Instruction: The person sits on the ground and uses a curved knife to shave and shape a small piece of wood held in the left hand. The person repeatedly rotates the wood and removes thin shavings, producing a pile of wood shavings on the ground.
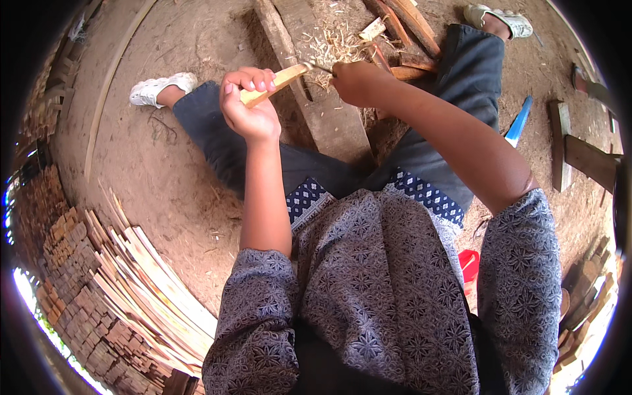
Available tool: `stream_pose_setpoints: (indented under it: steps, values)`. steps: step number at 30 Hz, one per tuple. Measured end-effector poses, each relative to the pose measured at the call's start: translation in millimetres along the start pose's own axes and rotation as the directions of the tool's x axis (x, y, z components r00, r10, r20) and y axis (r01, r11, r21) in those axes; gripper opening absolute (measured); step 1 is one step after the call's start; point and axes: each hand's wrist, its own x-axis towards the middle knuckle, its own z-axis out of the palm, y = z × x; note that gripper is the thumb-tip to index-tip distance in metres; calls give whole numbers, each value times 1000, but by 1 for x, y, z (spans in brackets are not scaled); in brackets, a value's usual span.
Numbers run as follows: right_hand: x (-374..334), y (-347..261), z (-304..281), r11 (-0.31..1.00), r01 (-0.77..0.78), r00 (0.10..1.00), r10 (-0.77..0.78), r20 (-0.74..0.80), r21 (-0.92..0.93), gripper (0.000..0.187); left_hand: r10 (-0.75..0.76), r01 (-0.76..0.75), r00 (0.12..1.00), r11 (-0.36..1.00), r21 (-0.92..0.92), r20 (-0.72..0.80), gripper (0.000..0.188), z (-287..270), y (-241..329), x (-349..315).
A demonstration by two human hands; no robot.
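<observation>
My left hand (249,105) is wrapped round a pale yellow piece of wood (282,81), held at a slant with its far end up to the right. My right hand (359,83) is closed in a fist on a thin-bladed metal tool (322,68). Its narrow blade meets the tip of the wood; the handle is hidden inside the fist. Both hands are above a wooden plank (339,128) lying between my legs. Curled wood shavings (332,46) are heaped just beyond the hands.
Reddish-brown wood pieces (415,29) lie beyond my right hand. A blue pointed object (519,122) rests on the dirt floor to the right, near a wooden frame (579,151). Long pale strips (155,283) and stacked wood blocks (85,309) are at lower left.
</observation>
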Motion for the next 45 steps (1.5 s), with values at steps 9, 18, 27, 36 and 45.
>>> stream_pose_setpoints:
  steps: [9, 18, 27, 36, 45]
  values:
    - [25, 54, 40, 955, 168, 985, -169, 17, -245, 36, 57, -69, 989, 994, 86, 135, 34, 19, -1, -2]
    - [7, 14, -23, 991, -3, 999, -4, 51, 132, 40, 30, -30, 999, 998, 61, -13, 36, 9, 1, 8]
    - [24, 35, 24, 997, 0, 1000, 1, 14, -77, 31, 24, -57, 979, 986, 157, 202, 37, 30, -1, -1]
    - [28, 48, 9, 999, 33, 999, -33, -17, -7, 37, 16, -59, 956, 989, 138, 295, 34, 14, 0, 3]
    - [-7, 20, -8, 993, 86, 996, -84, 24, -80, 35, -77, -5, 896, 983, 182, 437, 30, 22, 4, 6]
